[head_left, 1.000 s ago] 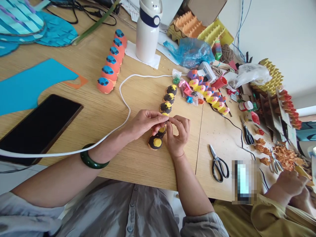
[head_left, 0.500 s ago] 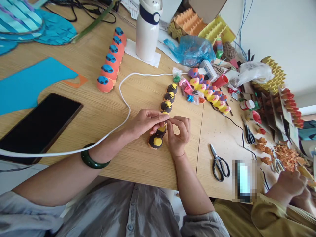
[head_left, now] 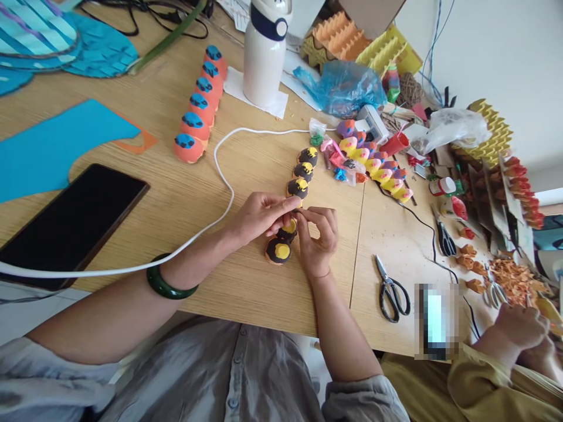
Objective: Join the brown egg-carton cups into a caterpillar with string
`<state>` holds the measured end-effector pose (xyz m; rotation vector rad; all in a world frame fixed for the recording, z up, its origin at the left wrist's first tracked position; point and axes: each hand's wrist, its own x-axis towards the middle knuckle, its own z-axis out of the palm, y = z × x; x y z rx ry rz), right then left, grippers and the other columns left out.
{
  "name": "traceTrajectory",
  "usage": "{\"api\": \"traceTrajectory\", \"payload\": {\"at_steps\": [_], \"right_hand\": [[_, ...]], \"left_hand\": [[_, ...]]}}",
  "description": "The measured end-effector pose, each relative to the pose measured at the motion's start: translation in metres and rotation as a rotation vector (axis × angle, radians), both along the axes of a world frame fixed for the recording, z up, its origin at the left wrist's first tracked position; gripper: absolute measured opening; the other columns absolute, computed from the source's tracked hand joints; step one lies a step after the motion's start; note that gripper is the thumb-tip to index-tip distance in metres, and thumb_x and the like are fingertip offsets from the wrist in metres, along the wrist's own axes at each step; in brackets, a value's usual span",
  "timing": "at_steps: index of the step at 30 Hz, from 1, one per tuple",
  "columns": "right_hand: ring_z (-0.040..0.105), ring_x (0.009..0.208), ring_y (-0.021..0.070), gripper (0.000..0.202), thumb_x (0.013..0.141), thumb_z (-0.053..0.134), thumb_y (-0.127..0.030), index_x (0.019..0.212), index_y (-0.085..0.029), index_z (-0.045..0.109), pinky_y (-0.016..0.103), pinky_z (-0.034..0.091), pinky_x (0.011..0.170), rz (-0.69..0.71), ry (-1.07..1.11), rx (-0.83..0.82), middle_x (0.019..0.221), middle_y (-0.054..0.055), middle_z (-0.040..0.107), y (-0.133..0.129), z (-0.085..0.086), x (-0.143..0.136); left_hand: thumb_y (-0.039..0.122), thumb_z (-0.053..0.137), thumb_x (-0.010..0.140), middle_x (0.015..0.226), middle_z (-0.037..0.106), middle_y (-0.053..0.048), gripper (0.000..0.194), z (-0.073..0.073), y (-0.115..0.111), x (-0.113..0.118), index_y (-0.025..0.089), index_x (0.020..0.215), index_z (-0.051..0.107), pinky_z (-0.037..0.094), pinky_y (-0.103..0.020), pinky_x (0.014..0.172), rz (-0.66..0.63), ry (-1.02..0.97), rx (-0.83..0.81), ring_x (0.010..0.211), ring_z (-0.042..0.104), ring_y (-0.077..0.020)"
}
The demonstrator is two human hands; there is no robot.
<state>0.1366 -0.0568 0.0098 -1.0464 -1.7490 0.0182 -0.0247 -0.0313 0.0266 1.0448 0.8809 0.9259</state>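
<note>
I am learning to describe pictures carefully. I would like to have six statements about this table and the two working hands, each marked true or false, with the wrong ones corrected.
1. The left hand and the right hand are far apart. False: they are close together over the black-and-yellow row.
2. A dark green bangle is worn on the left arm. True.
3. The white bottle lies on its side. False: it stands upright on white paper.
4. The orange row has blue patches on top. True.
5. The large phone has a bright screen. False: its screen is dark.
6. The scissors nearest the hands have black handles. True.
</note>
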Motion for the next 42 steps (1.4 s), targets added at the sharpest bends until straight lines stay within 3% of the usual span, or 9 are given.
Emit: {"api": "traceTrajectory", "payload": {"at_steps": [7,13,19,24,29,37,42], "right_hand": [[0.064,0.082,0.0159,0.011,0.098,0.065,-0.022,0.109,-0.023,0.068,0.034,0.055,0.071,-0.003,0.037,-0.138,0.092,0.002,0.070,-0.0025,-0.0001,-0.0020],[0.065,0.081,0.0153,0.006,0.100,0.063,-0.022,0.101,-0.023,0.069,0.033,0.055,0.070,-0.044,0.053,-0.132,0.089,0.001,0.068,-0.0028,0.0002,-0.0020],[0.063,0.080,0.0129,0.007,0.099,0.064,-0.020,0.103,-0.023,0.069,0.030,0.054,0.069,-0.002,0.130,-0.144,0.092,0.001,0.069,-0.0026,-0.0007,-0.0028],[0.064,0.080,0.0130,0.008,0.099,0.064,-0.022,0.105,-0.023,0.069,0.030,0.055,0.069,-0.017,0.125,-0.203,0.093,0.001,0.069,-0.0030,-0.0014,-0.0034],[0.064,0.080,0.0128,0.007,0.098,0.065,-0.018,0.100,-0.023,0.070,0.029,0.055,0.068,-0.006,0.159,-0.173,0.090,0.000,0.069,-0.0025,-0.0018,-0.0032],[0.065,0.083,0.0131,0.012,0.097,0.064,-0.018,0.107,-0.023,0.069,0.028,0.056,0.067,0.025,0.163,-0.238,0.097,0.002,0.069,-0.0035,0.0005,-0.0038],[0.066,0.082,0.0131,0.008,0.098,0.065,-0.019,0.101,-0.023,0.071,0.029,0.056,0.068,0.002,0.160,-0.173,0.091,0.001,0.069,-0.0023,-0.0020,-0.0028]], "left_hand": [[0.057,0.081,0.079,0.055,0.050,0.005,0.044,0.0009,0.0008,-0.0002,0.014,0.077,0.071,0.030,-0.018,0.038,0.026,-0.012,0.016,0.043,0.038,-0.0038],[0.058,0.075,0.085,0.053,0.051,0.004,0.047,0.0026,-0.0003,-0.0016,0.015,0.068,0.065,0.036,-0.019,0.041,0.028,0.032,0.058,0.043,0.042,-0.0049],[0.047,0.079,0.084,0.054,0.054,0.006,0.034,0.0010,0.0003,-0.0033,0.014,0.091,0.075,0.040,-0.019,0.045,0.039,0.030,0.112,0.045,0.045,-0.0058],[0.048,0.078,0.085,0.055,0.054,0.005,0.035,0.0025,0.0001,-0.0035,0.013,0.088,0.074,0.040,-0.019,0.044,0.052,0.059,0.142,0.046,0.045,-0.0060],[0.056,0.073,0.088,0.052,0.051,0.003,0.045,0.0036,0.0000,-0.0023,0.015,0.068,0.066,0.043,-0.019,0.046,0.022,0.055,0.104,0.048,0.047,-0.0071],[0.046,0.077,0.085,0.057,0.055,0.004,0.031,-0.0017,0.0014,-0.0026,0.015,0.085,0.073,0.045,-0.019,0.045,0.015,0.005,0.090,0.048,0.048,-0.0068],[0.050,0.076,0.087,0.057,0.055,0.003,0.037,-0.0013,0.0001,-0.0023,0.015,0.078,0.071,0.045,-0.018,0.046,0.010,-0.006,0.083,0.049,0.048,-0.0067]]}}
